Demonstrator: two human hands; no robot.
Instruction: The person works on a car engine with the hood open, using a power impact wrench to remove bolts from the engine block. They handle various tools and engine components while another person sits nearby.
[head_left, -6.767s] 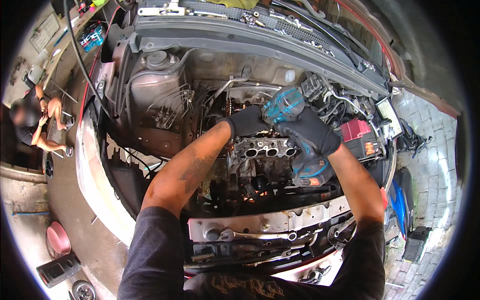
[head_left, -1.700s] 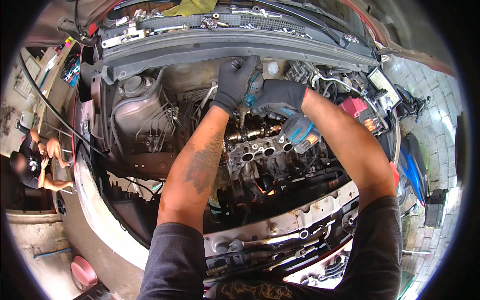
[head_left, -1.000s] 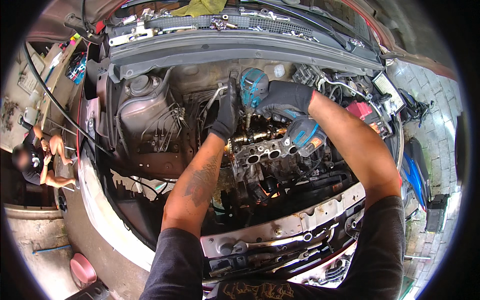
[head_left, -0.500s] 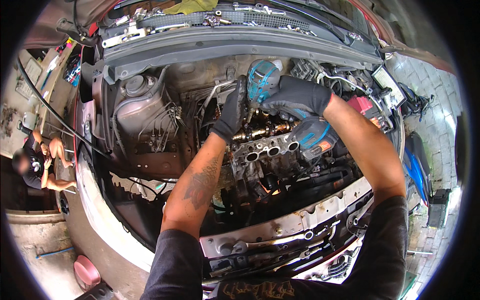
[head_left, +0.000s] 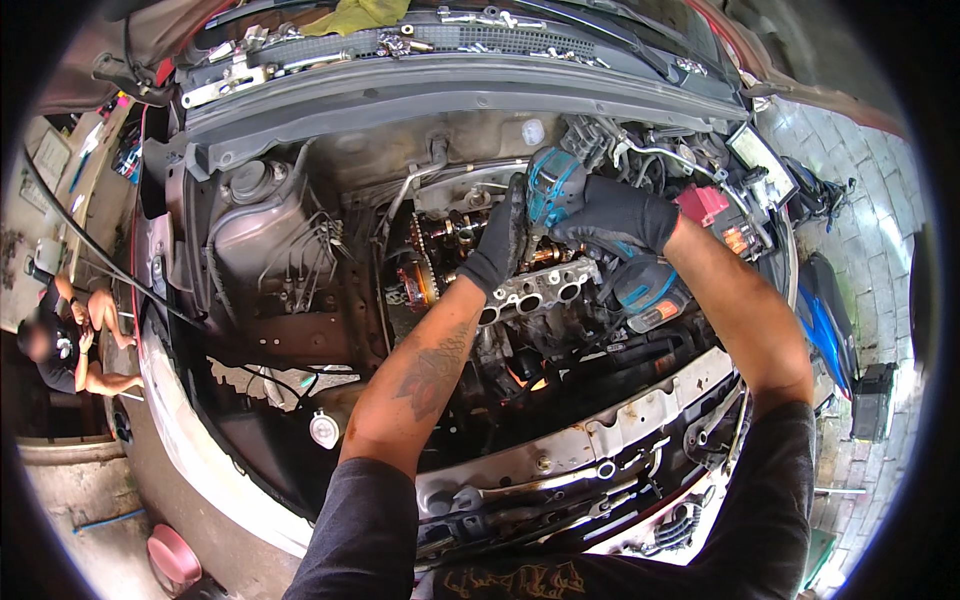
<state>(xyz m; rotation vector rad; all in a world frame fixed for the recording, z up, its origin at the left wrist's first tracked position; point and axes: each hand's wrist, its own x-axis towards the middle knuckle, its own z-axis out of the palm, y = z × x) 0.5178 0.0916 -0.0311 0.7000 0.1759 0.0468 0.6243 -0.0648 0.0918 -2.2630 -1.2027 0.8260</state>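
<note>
My right hand (head_left: 630, 215), in a dark glove, is wrapped round the handle of a teal and black cordless impact driver (head_left: 556, 183). Its battery base (head_left: 648, 290) hangs over the right side of the engine, and its nose points down at the cylinder head. Beside the driver's body, my gloved left hand (head_left: 502, 240) is held upright with its fingers stretched out, close against the tool; its thumb is hidden. Below both hands lies the uncovered cylinder head (head_left: 540, 285), with shiny camshafts (head_left: 465, 228) and a timing chain (head_left: 420, 250) on its left. The driver's tip is mostly hidden.
Loose bolts and metal parts (head_left: 400, 42) lie along the cowl, with a yellow cloth (head_left: 355, 14). A wrench (head_left: 560, 481) rests on the front crossmember. At the far left sits another person (head_left: 75, 335); a pink basin (head_left: 173, 553) stands on the floor.
The driver and both hands have shifted slightly right over the engine. More of the camshafts and the timing chain shows left of my left hand. The whole view has shifted a little too.
</note>
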